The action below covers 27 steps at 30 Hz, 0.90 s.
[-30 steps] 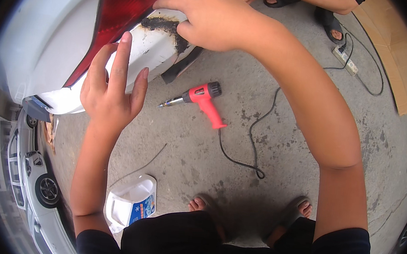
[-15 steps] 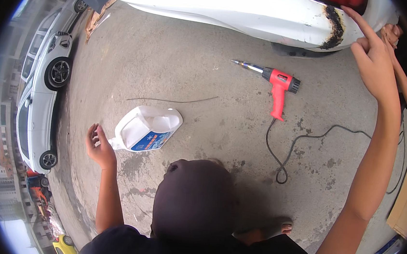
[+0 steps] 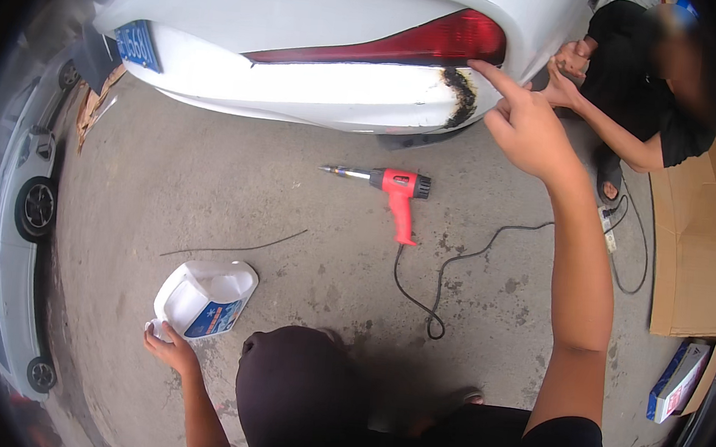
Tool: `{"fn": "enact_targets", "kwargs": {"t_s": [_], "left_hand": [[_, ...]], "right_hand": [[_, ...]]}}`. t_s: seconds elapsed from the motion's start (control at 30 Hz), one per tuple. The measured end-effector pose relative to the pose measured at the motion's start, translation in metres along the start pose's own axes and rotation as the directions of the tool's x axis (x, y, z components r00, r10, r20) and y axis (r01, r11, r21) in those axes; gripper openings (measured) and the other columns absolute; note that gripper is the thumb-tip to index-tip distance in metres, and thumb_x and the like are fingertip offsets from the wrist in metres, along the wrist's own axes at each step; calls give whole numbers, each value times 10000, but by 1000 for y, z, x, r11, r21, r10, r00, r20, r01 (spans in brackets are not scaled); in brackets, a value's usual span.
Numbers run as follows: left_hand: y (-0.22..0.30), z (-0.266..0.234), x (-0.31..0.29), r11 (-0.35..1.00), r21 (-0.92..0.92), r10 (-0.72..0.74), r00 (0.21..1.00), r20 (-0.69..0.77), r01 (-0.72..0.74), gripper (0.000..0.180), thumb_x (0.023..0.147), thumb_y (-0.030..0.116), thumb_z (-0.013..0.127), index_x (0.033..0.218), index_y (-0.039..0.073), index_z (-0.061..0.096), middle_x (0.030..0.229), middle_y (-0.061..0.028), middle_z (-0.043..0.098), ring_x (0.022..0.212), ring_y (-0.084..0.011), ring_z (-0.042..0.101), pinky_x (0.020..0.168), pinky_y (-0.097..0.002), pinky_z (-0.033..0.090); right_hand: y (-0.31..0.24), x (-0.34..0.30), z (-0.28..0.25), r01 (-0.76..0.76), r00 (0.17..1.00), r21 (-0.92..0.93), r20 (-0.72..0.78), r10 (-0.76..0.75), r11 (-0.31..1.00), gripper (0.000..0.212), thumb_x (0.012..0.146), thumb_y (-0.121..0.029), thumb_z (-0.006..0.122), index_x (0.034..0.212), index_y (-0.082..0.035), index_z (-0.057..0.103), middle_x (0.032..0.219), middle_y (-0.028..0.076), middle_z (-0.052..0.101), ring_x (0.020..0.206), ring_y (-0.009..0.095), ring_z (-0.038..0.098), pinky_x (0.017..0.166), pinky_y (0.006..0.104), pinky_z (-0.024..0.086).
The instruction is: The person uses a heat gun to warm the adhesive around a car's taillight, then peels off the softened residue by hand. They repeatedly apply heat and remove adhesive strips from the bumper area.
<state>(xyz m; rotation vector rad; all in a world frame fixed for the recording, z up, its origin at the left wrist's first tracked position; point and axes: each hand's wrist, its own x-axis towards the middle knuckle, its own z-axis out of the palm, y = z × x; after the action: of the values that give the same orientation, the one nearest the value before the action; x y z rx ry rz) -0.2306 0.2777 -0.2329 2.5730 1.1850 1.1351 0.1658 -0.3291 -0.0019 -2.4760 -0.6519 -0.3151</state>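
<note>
My right hand reaches out to the rear corner of a white car. Its index finger points, with the tip at the lower edge of the red tail light; the other fingers are curled and hold nothing. Right beside that fingertip, the white bumper carries a black, charred patch. Low on the left, my left hand has its fingers apart at the neck of a cut-open white plastic jug. Whether they touch the neck is unclear. A red heat gun lies on the concrete between my arms.
A thin dark rod lies beyond the jug. The heat gun's black cord winds right to a power strip. Another person crouches at the car's right, near flattened cardboard and a blue-and-white box. Parked cars line the left.
The view has shifted, showing more of the car's rear and the other person. My right index finger stays at the tail light's edge. My left hand has come closer to the jug's neck.
</note>
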Motion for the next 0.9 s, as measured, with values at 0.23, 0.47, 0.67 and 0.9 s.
{"fn": "enact_targets", "kwargs": {"t_s": [0.23,0.47,0.67,0.9], "left_hand": [[-39,37,28,963,-174,-224,970,-98,205,432,1077,285,595,1314,-75,559,1328,-274,522,1209,-428,568,1086,-502,472],[-41,31,38,976,-54,-217,962,-165,211,400,1029,321,677,1203,-39,672,1197,-227,631,1116,-371,630,960,-466,530],[-21,22,40,970,-1,-240,958,-158,243,407,1000,354,721,1194,-3,704,1203,-214,648,1092,-377,646,952,-470,529],[-38,29,39,986,-25,-168,970,-178,167,358,1023,310,691,1175,-15,690,1208,-212,634,1084,-369,644,923,-461,537]], "right_hand": [[-1,2,4,-70,997,-28,-20,69,997,677,871,-101,546,1541,-192,517,842,175,692,786,345,679,915,485,543],[8,0,12,-19,996,-54,-84,15,998,694,870,-99,545,1551,-229,516,724,151,673,730,316,700,905,448,558],[10,1,14,-11,996,-36,-92,7,999,676,867,-107,545,1532,-225,535,754,185,697,712,344,696,792,455,567],[7,1,14,-31,997,-44,-75,28,999,607,886,-140,573,1491,-184,565,925,201,731,822,365,714,792,476,572]]}}
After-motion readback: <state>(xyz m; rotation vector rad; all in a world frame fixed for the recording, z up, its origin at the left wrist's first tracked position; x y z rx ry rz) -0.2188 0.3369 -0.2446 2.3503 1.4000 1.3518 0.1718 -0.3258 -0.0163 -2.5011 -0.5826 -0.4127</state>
